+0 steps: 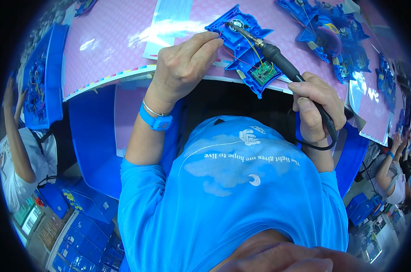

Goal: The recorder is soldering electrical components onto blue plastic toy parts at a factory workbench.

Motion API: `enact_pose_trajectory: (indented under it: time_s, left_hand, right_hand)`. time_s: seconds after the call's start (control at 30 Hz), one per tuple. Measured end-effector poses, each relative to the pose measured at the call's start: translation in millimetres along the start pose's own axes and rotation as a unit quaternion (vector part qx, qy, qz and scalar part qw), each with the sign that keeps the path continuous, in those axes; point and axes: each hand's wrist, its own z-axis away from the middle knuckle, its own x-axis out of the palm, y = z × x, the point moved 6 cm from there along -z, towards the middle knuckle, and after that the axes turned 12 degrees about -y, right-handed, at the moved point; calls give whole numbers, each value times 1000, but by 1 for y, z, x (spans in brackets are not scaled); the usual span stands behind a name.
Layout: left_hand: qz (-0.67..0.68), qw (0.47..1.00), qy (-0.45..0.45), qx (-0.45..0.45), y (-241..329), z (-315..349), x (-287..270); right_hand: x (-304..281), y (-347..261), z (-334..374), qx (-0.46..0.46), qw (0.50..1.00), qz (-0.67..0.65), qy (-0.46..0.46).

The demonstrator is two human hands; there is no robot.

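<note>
My right hand (318, 105) grips a black-handled soldering iron (280, 61) like a pen. Its metal tip reaches a round, silver-coloured part (236, 26) in an open blue plastic housing (239, 41) at the table edge. Thumb and forefinger of my left hand (187, 63) are pinched together at the housing's left side; what lies between them is too small to make out. Red and yellow wires run from the round part's area to a green circuit board (264, 71), which sits in a second blue shell piece closest to me.
More blue housings with wires (332, 36) lie in a cluster to the right. On the left stands a blue bin (44, 77) full of blue parts. Below the table edge is another blue bin (94, 140). Other people (26, 154) work at both sides. The iron's cord (334, 136) loops by my right wrist.
</note>
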Motion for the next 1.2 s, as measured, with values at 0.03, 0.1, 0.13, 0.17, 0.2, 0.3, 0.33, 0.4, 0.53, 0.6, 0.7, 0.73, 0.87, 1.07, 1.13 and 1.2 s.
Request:
enact_pose_trajectory:
  time_s: [0.03,0.1,0.13,0.17,0.2,0.3,0.33,0.4,0.53,0.6,0.7,0.73,0.87,1.07,1.13,1.2]
  left_hand:
    - [13,1000,2,-6,0,-2,-2]
    - [26,1000,4,-13,2,-6,-6]
    - [32,999,8,-20,3,-9,-9]
    - [39,999,12,-28,4,-12,-11]
    - [39,999,11,-28,5,-15,-11]
    - [43,999,22,-4,7,-26,-8]
    - [26,1000,6,7,8,-29,-3]
    - [9,1000,-10,18,9,-32,1]
    - [-2,1000,-2,30,9,-29,4]
    - [2,999,10,31,8,-28,1]
    - [19,1000,-11,23,6,-30,2]
    - [13,1000,-2,29,8,-29,1]
    - [13,999,-21,32,13,-37,-2]
    - [-19,999,-34,32,11,-31,2]
    - [1,999,-28,33,11,-29,2]
    - [20,999,-22,33,10,-28,2]
  right_hand:
    - [-1,-1,1,-8,1000,6,6]
    - [-4,3,4,-19,1000,-4,19]
    - [-6,4,5,-30,999,-15,32]
    - [-8,4,6,-30,999,-15,32]
    - [-9,5,6,-29,999,-20,34]
    - [-11,5,5,-34,998,-28,41]
    - [-11,5,5,-40,998,-32,46]
    - [-12,5,6,-37,998,-38,45]
    - [-14,4,8,-36,998,-46,36]
    - [-14,6,8,-42,997,-45,36]
    - [-14,8,8,-43,997,-45,36]
    - [-14,8,8,-37,998,-47,36]
    - [-16,7,7,-32,998,-46,38]
    - [-15,8,9,-18,998,-45,32]
    - [-15,10,11,-6,999,-23,33]
    - [-13,11,10,-5,999,-17,26]
